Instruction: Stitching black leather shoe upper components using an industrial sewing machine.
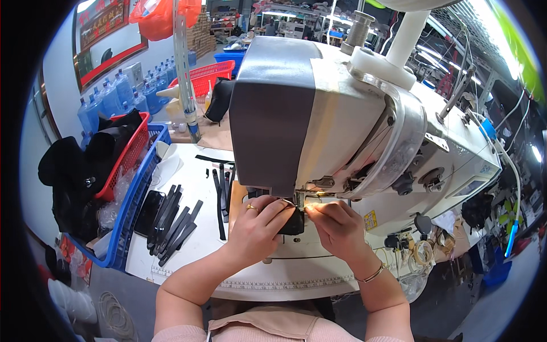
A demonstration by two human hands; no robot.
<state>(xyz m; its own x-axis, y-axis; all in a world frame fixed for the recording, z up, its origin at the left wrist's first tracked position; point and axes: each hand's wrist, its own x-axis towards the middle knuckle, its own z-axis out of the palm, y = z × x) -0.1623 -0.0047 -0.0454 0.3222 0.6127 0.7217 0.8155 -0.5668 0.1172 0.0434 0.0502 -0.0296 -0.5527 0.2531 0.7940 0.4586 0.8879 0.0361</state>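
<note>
Both my hands are at the needle area of a large industrial sewing machine (273, 114), under its dark grey head. A black fabric piece (294, 224) lies beneath the presser foot (300, 199). My left hand (257, 227), with a ring on one finger, is closed on the left edge of that piece. Just right of the needle, my right hand (337, 227) pinches with thumb and fingertips; what sits between them is too small to make out. Black strips (172, 225) lie in a bundle on the white table to the left, and more narrow strips (221, 191) lie nearer the machine.
A blue basket (122, 228) and a red basket (126, 157) with black items stand at the table's left edge. A dark phone-like slab (149, 212) lies beside the strips. A metal post (183, 74) rises behind. Tape rolls (420, 253) sit at the right.
</note>
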